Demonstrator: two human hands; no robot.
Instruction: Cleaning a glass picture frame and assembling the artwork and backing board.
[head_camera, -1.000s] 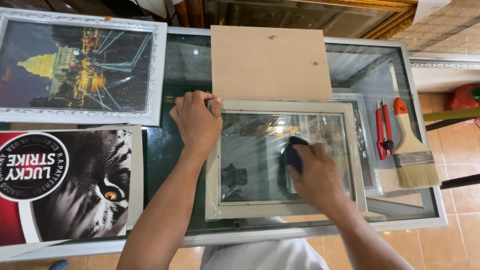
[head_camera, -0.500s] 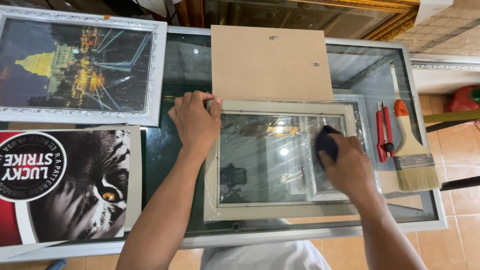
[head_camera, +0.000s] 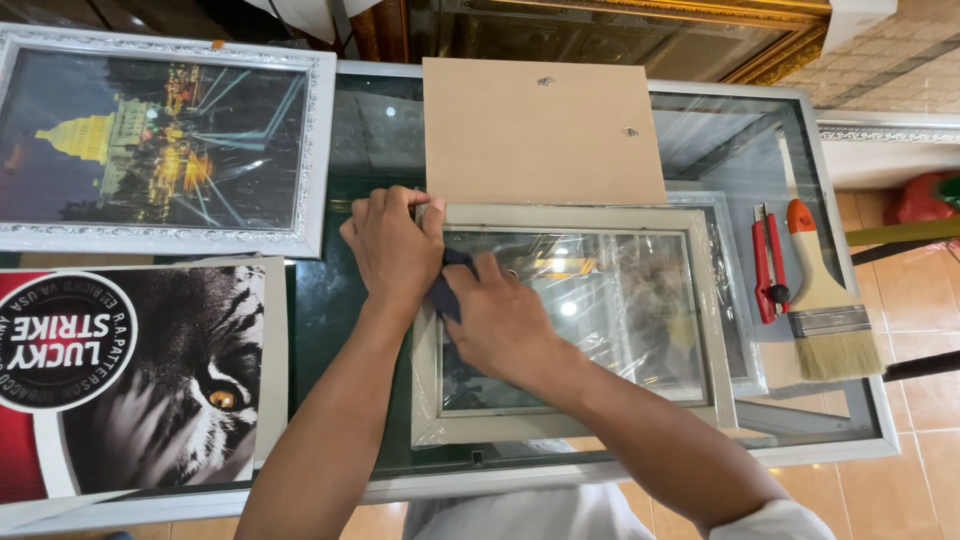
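A pale picture frame with a glass pane lies flat on a glass table. My left hand presses down on the frame's top left corner, fingers spread over the edge. My right hand is closed on a dark blue cloth and rests on the left part of the glass, right beside my left hand. Only a small part of the cloth shows between the two hands.
A brown backing board lies just behind the frame. A red cutter and a paintbrush lie at the right. A framed night city picture and a tiger poster cover the left side. Tiled floor lies beyond the right edge.
My right hand with the cloth swept from the middle of the glass to its right side, then back across to the left. My left hand stayed on the corner.
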